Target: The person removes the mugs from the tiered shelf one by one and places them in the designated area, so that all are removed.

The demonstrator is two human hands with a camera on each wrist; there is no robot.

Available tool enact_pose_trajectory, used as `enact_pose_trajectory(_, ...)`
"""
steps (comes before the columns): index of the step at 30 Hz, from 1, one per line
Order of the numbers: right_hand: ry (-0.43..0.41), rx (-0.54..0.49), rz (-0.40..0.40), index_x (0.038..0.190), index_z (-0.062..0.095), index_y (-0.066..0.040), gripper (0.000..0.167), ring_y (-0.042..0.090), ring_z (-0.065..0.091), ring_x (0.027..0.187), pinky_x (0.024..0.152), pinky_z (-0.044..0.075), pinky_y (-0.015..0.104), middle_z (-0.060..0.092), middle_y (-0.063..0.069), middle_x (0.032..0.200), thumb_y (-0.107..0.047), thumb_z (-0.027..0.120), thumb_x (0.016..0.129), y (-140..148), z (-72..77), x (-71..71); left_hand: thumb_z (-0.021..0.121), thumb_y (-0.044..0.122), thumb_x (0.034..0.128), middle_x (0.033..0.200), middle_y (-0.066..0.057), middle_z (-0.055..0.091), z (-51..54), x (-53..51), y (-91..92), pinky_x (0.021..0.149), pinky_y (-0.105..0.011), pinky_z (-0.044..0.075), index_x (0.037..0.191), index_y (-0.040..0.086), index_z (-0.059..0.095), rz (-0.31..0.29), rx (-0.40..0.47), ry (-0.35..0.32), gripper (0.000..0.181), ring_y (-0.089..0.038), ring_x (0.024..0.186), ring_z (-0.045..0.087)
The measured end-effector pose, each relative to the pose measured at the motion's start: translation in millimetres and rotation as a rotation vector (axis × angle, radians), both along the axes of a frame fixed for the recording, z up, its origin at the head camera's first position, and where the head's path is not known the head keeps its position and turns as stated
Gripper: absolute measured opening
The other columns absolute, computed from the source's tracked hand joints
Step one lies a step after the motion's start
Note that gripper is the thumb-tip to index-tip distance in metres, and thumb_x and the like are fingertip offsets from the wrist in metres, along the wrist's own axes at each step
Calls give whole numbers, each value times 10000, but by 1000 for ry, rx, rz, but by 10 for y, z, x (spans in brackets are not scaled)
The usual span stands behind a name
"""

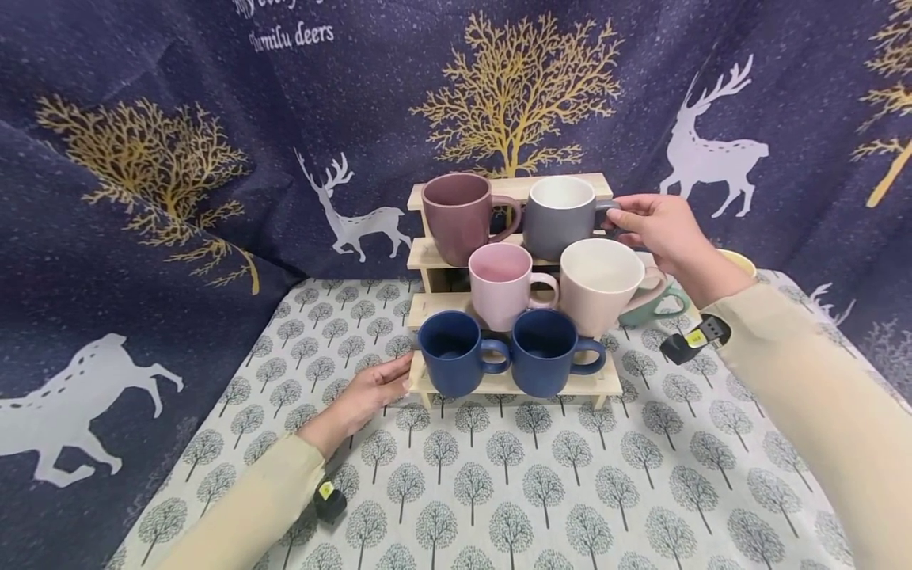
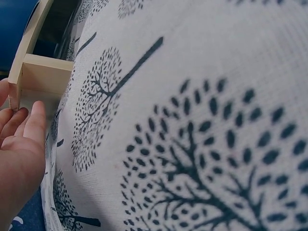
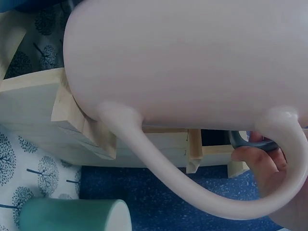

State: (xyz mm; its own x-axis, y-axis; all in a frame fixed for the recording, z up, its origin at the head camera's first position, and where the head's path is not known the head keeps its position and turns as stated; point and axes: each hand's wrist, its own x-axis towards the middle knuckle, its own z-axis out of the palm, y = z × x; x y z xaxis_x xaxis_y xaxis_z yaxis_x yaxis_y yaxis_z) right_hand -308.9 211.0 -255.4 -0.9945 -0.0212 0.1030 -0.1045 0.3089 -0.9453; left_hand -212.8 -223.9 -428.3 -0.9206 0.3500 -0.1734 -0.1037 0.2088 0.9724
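A tiered wooden rack [image 1: 484, 384] holds several mugs. My right hand [image 1: 659, 229] pinches the handle of a grey mug [image 1: 556, 222] with a white inside, on an upper tier at the right. In the right wrist view, the cream mug [image 3: 187, 62] covers most of that grey mug. At the rack's lower left end, my left hand [image 1: 366, 396] holds the end of the bottom board, thumb in front; its fingertips are partly hidden in the head view. A plum mug [image 1: 456, 222] stands left of the grey one. Below them sit a pink mug [image 1: 499, 289] and two navy mugs [image 1: 450, 356].
Behind the rack's right side stands a green mug [image 1: 651, 309], partly covered by the cream one. A yellow-rimmed item [image 1: 739, 261] shows behind my right wrist. The table has a tree-patterned cloth [image 1: 470, 483]; a dark blue deer-print curtain [image 1: 342, 103] hangs behind.
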Motion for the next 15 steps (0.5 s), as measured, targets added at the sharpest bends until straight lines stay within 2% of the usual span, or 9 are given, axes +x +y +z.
enact_pose_trajectory(3, 4, -12, -14, 969, 701, -271, 122, -61, 639, 808, 672, 581, 91, 694, -252, 723, -193, 622, 1019, -8, -4, 5, 574, 41, 988, 1659, -231, 250, 1, -2, -1, 1217, -353, 389, 1580, -15, 258, -4, 2, -2, 673, -406, 1535, 309)
enact_pose_trajectory(6, 15, -1, -20, 1044, 698, -215, 86, -58, 635, 821, 682, 578, 90, 694, -269, 725, -197, 618, 1022, -14, -9, 8, 580, 49, 986, 1661, -224, 256, 1, 1, 5, 1220, -368, 395, 1582, -4, 264, -1, -10, -6, 676, -404, 1536, 313)
enact_pose_trajectory(9, 34, 7, -26, 1113, 684, -167, 119, -68, 638, 821, 687, 575, 88, 694, -283, 730, -205, 619, 1021, -16, -9, 6, 587, 61, 984, 1660, -212, 269, 9, 5, 9, 1229, -389, 383, 1583, 11, 275, 8, -28, -7, 677, -395, 1536, 319)
enact_pose_trajectory(15, 52, 12, -36, 1173, 659, -141, 182, -103, 633, 817, 693, 568, 79, 683, -306, 741, -233, 612, 1023, -10, 7, 5, 587, 59, 984, 1653, -218, 278, 12, 1, 3, 1238, -423, 369, 1581, 8, 280, 9, -32, 2, 673, -401, 1529, 332)
